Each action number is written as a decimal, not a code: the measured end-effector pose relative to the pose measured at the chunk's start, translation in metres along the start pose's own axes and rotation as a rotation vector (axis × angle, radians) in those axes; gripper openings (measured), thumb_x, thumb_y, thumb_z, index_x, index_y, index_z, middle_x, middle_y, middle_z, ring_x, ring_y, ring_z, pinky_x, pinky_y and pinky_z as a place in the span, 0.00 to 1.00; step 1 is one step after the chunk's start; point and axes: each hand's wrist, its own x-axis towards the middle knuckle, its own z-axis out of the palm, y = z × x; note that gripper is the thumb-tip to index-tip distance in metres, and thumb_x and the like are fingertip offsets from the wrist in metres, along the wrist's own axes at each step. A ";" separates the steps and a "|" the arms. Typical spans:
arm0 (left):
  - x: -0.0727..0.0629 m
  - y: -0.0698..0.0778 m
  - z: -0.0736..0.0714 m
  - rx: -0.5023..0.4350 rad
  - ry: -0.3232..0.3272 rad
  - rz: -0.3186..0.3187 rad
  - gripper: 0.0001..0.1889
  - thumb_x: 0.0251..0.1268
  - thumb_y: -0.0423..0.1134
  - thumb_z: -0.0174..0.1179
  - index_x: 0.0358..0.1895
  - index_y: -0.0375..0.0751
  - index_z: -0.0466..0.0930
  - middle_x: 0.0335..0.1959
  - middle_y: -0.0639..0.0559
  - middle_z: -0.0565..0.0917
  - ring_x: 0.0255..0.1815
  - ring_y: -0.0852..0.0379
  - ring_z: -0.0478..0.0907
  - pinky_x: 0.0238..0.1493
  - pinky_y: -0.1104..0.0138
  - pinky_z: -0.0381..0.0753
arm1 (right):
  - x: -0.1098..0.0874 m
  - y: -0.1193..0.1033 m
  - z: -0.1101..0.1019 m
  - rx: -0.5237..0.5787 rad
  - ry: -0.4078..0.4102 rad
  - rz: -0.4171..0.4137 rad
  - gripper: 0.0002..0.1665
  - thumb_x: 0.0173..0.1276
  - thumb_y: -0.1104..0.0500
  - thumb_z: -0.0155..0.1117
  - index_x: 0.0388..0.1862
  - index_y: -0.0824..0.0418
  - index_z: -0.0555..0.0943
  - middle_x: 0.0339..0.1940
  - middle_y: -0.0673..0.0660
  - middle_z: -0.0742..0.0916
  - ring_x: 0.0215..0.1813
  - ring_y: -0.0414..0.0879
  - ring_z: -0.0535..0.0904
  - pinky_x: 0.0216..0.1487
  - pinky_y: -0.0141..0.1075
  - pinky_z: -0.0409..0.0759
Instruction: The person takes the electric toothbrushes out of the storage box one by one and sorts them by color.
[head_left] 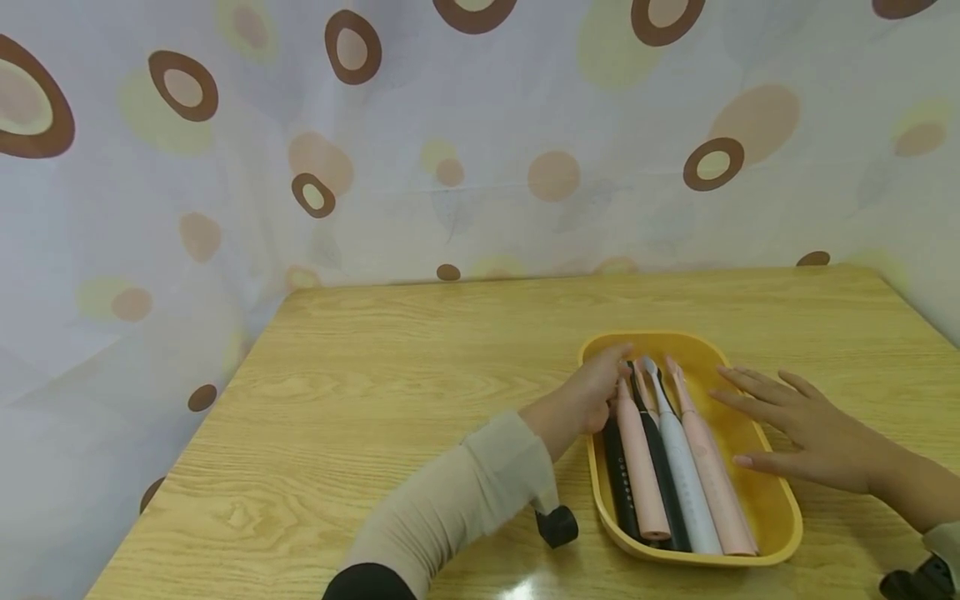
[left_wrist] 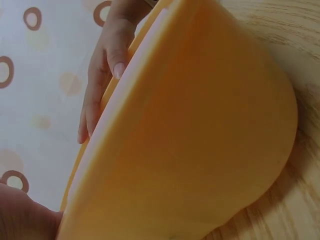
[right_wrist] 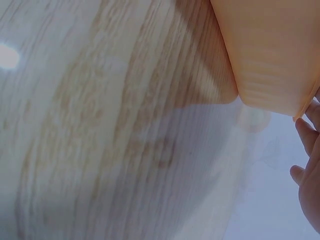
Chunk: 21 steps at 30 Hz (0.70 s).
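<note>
A yellow plastic basket (head_left: pixel 780 525) stands on the table and holds several electric toothbrushes side by side, heads toward the far end. From the left lie a black one (head_left: pixel 619 475), a pink one (head_left: pixel 643 483), a second black one (head_left: pixel 666 487), a white one (head_left: pixel 690 492) and another pink one (head_left: pixel 718 483). My left hand (head_left: pixel 588 392) is at the basket's left rim beside the brush heads; its fingers are partly hidden. My right hand (head_left: pixel 810 433) reaches over the right rim with fingers spread, holding nothing. Its fingertips are near the basket's edge in the right wrist view.
The wooden table (head_left: pixel 337 433) extends to the left of the basket and behind it. A patterned cloth (head_left: pixel 480 125) hangs behind and on the sides. Black wrist devices (head_left: pixel 557 527) sit at both cuffs.
</note>
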 end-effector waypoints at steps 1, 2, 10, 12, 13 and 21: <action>-0.003 0.001 0.000 -0.007 -0.002 0.006 0.27 0.58 0.52 0.49 0.55 0.36 0.67 0.52 0.47 0.70 0.52 0.50 0.64 0.53 0.57 0.61 | 0.000 0.000 0.000 0.002 0.000 0.001 0.42 0.50 0.48 0.64 0.63 0.58 0.60 0.66 0.57 0.59 0.65 0.33 0.41 0.62 0.47 0.29; -0.006 0.002 -0.001 -0.018 -0.001 0.018 0.26 0.58 0.51 0.48 0.54 0.37 0.68 0.51 0.48 0.70 0.50 0.51 0.65 0.51 0.58 0.63 | 0.000 0.000 0.000 0.003 -0.001 0.002 0.42 0.51 0.48 0.64 0.63 0.58 0.60 0.66 0.57 0.59 0.65 0.33 0.41 0.62 0.47 0.29; -0.029 0.004 -0.007 -0.112 -0.045 0.182 0.22 0.59 0.50 0.50 0.44 0.32 0.74 0.41 0.46 0.75 0.42 0.49 0.70 0.38 0.61 0.69 | -0.001 0.001 0.000 0.007 0.005 0.004 0.42 0.50 0.48 0.64 0.63 0.58 0.61 0.66 0.57 0.59 0.65 0.33 0.41 0.62 0.47 0.29; -0.030 0.004 -0.009 -0.129 -0.078 0.227 0.21 0.59 0.49 0.50 0.40 0.30 0.75 0.39 0.45 0.76 0.39 0.50 0.71 0.33 0.64 0.70 | -0.001 0.001 -0.001 0.006 0.008 0.004 0.42 0.50 0.49 0.64 0.63 0.58 0.61 0.66 0.57 0.59 0.65 0.33 0.41 0.62 0.47 0.29; -0.031 0.004 -0.010 -0.136 -0.096 0.246 0.20 0.59 0.47 0.50 0.39 0.29 0.75 0.38 0.44 0.76 0.38 0.50 0.72 0.31 0.65 0.69 | -0.001 0.001 -0.001 0.006 0.009 0.004 0.42 0.50 0.49 0.64 0.63 0.58 0.61 0.65 0.57 0.59 0.65 0.33 0.41 0.62 0.47 0.29; -0.032 0.000 -0.017 -0.139 -0.187 0.337 0.13 0.59 0.36 0.51 0.41 0.28 0.73 0.39 0.41 0.76 0.40 0.50 0.74 0.32 0.65 0.72 | -0.001 0.000 -0.001 0.009 0.015 0.007 0.41 0.50 0.49 0.64 0.63 0.58 0.62 0.66 0.57 0.59 0.65 0.33 0.41 0.62 0.45 0.29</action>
